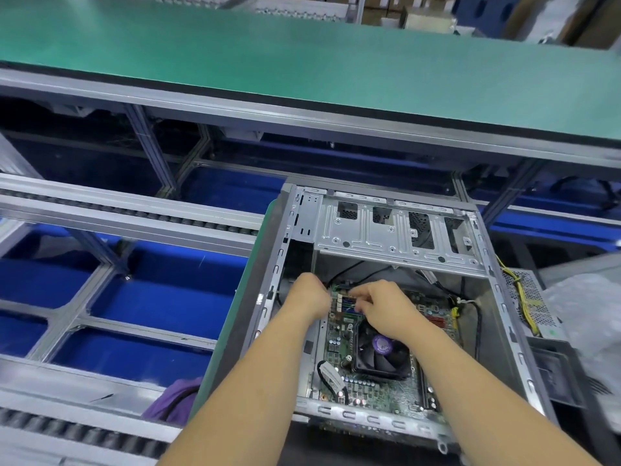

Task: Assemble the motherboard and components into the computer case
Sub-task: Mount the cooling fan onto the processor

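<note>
Starting at the left, we see a roller rail (127,210) on an aluminium frame, with blue floor (161,294) showing through the gaps and a purple cloth (178,401) tucked low beside the case.

Moving in, our left hand (311,294) reaches over the case (504,297) wall to the far left corner of the board (379,391). Its fingers curl down there, but what they close on is hidden behind the hand, so we cannot tell whether it grips anything.

Our right hand (386,309) comes next, fingers bent in a pinch at the connectors on the board's far edge. It looks like a small plug or lead between the fingertips, though the blur makes that only a guess.

So where do we stand? The board already lies flat in the case floor, and the fan (381,356) sits on it near the middle. Black cables (475,317) trail along the right side, one tied with a yellow tie. We judge the board is in and the wiring is under way.

The drive cage (396,230) at the far end stands bare, so drives look left to fit.

Right of the case, a power supply (531,304) with yellow wires lies outside, seemingly not mounted yet, beside clear plastic wrap (584,307).

Across the back runs a green bench (302,52), with cartons (379,5) stacked behind it.
</note>
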Tool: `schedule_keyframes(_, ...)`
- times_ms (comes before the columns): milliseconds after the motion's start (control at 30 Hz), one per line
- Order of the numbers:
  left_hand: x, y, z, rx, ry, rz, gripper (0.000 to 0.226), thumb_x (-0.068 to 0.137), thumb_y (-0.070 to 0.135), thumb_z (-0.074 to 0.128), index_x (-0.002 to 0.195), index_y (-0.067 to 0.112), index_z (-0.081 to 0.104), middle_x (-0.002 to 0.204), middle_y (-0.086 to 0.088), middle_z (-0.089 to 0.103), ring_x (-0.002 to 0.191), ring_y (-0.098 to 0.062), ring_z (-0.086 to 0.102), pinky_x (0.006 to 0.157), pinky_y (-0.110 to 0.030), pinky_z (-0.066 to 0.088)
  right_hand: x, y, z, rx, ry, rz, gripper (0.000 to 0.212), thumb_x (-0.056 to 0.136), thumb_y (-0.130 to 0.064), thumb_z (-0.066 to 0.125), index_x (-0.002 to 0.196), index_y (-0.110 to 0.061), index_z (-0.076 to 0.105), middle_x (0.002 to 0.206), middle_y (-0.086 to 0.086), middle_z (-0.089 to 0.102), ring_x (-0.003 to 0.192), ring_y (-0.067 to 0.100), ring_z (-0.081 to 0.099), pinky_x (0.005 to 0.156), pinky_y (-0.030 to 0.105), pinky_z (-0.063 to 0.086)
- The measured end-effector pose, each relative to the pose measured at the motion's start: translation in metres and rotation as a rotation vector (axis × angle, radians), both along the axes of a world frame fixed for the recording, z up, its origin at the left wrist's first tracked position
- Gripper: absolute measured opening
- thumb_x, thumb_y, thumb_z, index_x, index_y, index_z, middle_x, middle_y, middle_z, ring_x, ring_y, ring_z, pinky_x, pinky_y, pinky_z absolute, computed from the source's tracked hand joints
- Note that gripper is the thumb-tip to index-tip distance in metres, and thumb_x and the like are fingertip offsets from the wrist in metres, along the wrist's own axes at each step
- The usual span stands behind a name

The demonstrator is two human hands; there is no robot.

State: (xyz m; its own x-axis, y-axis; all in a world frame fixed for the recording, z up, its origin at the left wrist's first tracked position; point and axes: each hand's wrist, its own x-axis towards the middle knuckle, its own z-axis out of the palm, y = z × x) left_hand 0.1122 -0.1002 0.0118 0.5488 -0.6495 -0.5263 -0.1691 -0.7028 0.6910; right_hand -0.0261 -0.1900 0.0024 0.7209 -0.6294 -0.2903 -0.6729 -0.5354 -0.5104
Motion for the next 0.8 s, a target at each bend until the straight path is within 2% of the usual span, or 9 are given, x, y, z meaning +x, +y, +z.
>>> schedule_keyframes(33, -0.002, 0.002, -0.001, 0.067, -0.05, -0.059, 0.022, 0.09, -0.001, 0.055, 0.106, 0.002, 0.069, 0.098, -0.012, 0.069, 0.084, -0.026, 0.063, 0.075, -0.032, 0.053, -0.001, -0.001, -0.001, 0.011, 0.006, 0.005, 0.032, 0.1, -0.005, 0.055, 0.126, -0.014, 0.072, 0.114, 0.004, 0.075, 0.098, 0.012, 0.065, 0.091, 0.019, 0.044)
schedule_keyframes(100, -0.004, 0.003, -0.001, 0.115, -0.019, -0.112, 0.024, 0.09, -0.002, 0.052, 0.107, 0.0, 0.069, 0.105, -0.017, 0.071, 0.086, -0.028, 0.066, 0.083, -0.037, 0.057, -0.003, -0.002, -0.002, 0.033, 0.01, -0.004, 0.032, 0.1, -0.002, 0.054, 0.122, -0.014, 0.074, 0.117, 0.003, 0.074, 0.102, 0.011, 0.065, 0.093, 0.021, 0.047)
schedule_keyframes(167, -0.004, 0.002, 0.002, 0.099, 0.032, -0.093, 0.023, 0.09, -0.002, 0.053, 0.106, -0.002, 0.069, 0.101, -0.019, 0.072, 0.078, -0.027, 0.063, 0.081, -0.038, 0.056, -0.003, -0.001, -0.002, 0.063, -0.016, -0.016, 0.027, 0.099, -0.005, 0.056, 0.111, -0.016, 0.077, 0.108, -0.001, 0.075, 0.098, 0.009, 0.066, 0.096, 0.025, 0.051)
schedule_keyframes(267, -0.006, 0.003, 0.004, 0.112, 0.18, -0.077, 0.018, 0.088, 0.001, 0.064, 0.104, -0.005, 0.071, 0.087, -0.016, 0.07, 0.069, -0.023, 0.061, 0.084, -0.038, 0.056, -0.002, 0.001, 0.001, 0.067, -0.101, -0.029, 0.014, 0.091, -0.018, 0.073, 0.083, -0.028, 0.077, 0.087, -0.018, 0.072, 0.084, -0.005, 0.064, 0.083, 0.015, 0.047)
schedule_keyframes(367, -0.007, 0.005, 0.006, 0.081, 0.26, -0.017, 0.017, 0.092, 0.005, 0.064, 0.105, -0.002, 0.07, 0.092, -0.014, 0.074, 0.066, -0.016, 0.062, 0.085, -0.033, 0.055, -0.001, 0.002, 0.002, 0.065, -0.154, -0.079, 0.02, 0.087, -0.02, 0.079, 0.071, -0.03, 0.074, 0.076, -0.014, 0.073, 0.073, -0.004, 0.064, 0.07, 0.013, 0.047)
schedule_keyframes(467, -0.007, 0.005, 0.008, 0.032, 0.325, 0.058, 0.018, 0.093, 0.007, 0.063, 0.108, -0.001, 0.069, 0.101, -0.016, 0.073, 0.077, -0.019, 0.064, 0.088, -0.033, 0.056, -0.001, 0.004, 0.005, 0.089, -0.197, -0.113, 0.018, 0.085, -0.016, 0.08, 0.072, -0.027, 0.074, 0.073, -0.01, 0.073, 0.07, -0.002, 0.065, 0.069, 0.015, 0.049)
schedule_keyframes(600, -0.006, 0.003, 0.009, -0.011, 0.36, 0.169, 0.016, 0.089, -0.001, 0.066, 0.104, -0.002, 0.071, 0.092, -0.015, 0.068, 0.078, -0.021, 0.063, 0.092, -0.037, 0.056, 0.001, 0.008, 0.005, 0.062, -0.148, -0.04, 0.005, 0.085, -0.022, 0.08, 0.088, -0.026, 0.08, 0.082, -0.015, 0.073, 0.08, 0.002, 0.066, 0.072, 0.017, 0.048)
schedule_keyframes(700, -0.006, 0.003, 0.009, -0.014, 0.375, 0.191, 0.009, 0.09, -0.004, 0.063, 0.092, 0.002, 0.069, 0.089, -0.016, 0.068, 0.071, -0.02, 0.062, 0.088, -0.035, 0.055, 0.005, 0.01, 0.002, 0.015, -0.146, -0.023, 0.009, 0.089, -0.022, 0.077, 0.096, -0.023, 0.083, 0.084, -0.017, 0.073, 0.082, 0.002, 0.066, 0.074, 0.018, 0.046)
schedule_keyframes(800, -0.004, 0.003, 0.002, -0.031, 0.36, 0.215, 0.019, 0.09, -0.005, 0.062, 0.076, 0.008, 0.064, 0.076, -0.012, 0.067, 0.063, -0.018, 0.06, 0.081, -0.034, 0.057, 0.006, 0.012, 0.001, 0.013, -0.146, -0.009, 0.012, 0.093, -0.021, 0.074, 0.1, -0.023, 0.082, 0.09, -0.017, 0.074, 0.085, 0.002, 0.067, 0.081, 0.021, 0.05)
